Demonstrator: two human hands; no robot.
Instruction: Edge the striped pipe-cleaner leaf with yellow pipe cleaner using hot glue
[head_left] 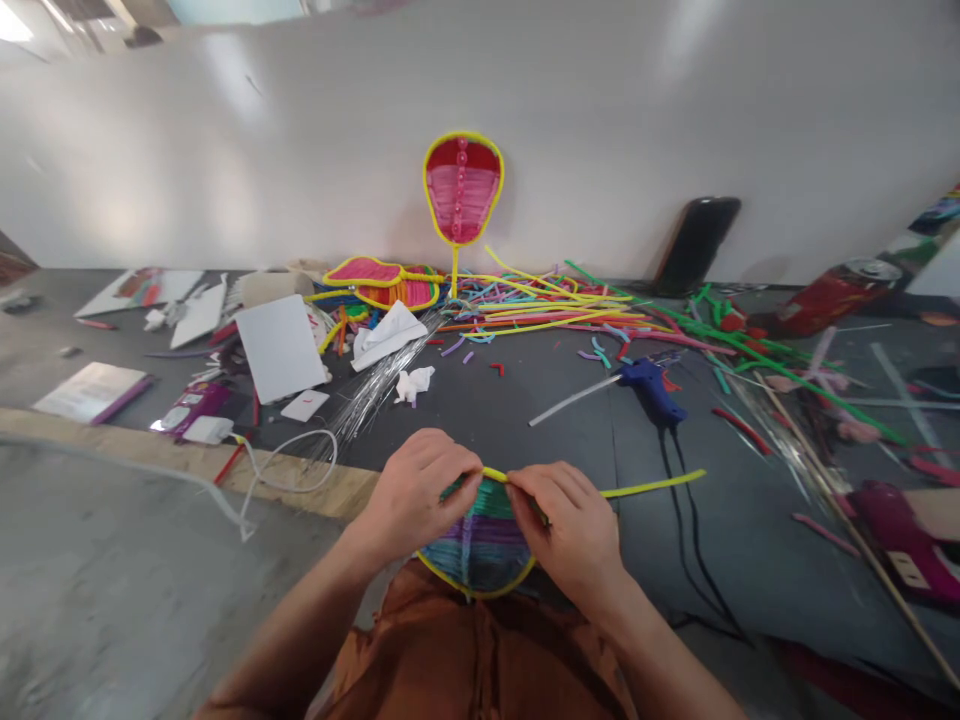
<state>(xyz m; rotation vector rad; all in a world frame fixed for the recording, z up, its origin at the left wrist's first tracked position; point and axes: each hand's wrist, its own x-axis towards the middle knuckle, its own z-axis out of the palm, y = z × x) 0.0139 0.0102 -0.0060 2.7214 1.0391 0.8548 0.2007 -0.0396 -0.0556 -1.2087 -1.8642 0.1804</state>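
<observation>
Near my body, both hands hold a rounded panel [480,555] made of green, purple and blue pipe cleaners. A yellow pipe cleaner [652,485] borders it, and its loose end sticks out to the right past my right hand. My left hand [427,495] pinches the yellow strip at the panel's top edge. Close beside it, my right hand [570,525] pinches the same strip with thumb and fingertips. Parts of the panel are hidden behind both hands. A finished-looking pink and red panel [463,195] with a yellow rim stands upright against the wall.
Loose pipe cleaners [555,300] are heaped along the wall. A blue glue gun [652,388] with a cord lies to the right, near a leaning phone [696,245] and a red can [836,295]. White cards [281,348], silver wires [375,385] and a white cable [300,490] lie left.
</observation>
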